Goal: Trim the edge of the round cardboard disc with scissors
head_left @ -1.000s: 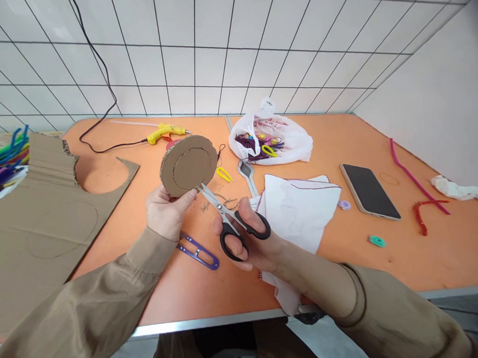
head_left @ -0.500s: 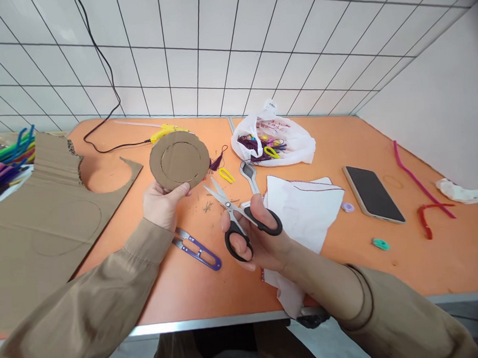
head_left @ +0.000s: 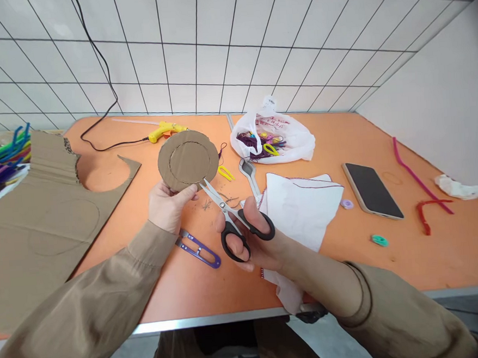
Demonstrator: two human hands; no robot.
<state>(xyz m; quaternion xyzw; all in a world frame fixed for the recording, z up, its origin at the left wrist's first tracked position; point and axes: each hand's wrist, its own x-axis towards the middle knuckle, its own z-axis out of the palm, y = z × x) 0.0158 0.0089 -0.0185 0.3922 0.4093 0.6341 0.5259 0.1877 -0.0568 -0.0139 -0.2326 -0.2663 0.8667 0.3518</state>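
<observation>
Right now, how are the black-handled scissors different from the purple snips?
The scissors have black finger loops, but the purple snips have a long purple body. The right hand holds the scissors up with their blades spread, while the snips lie on the orange table, partly hidden by the left sleeve. Both have some silvery parts.
</observation>
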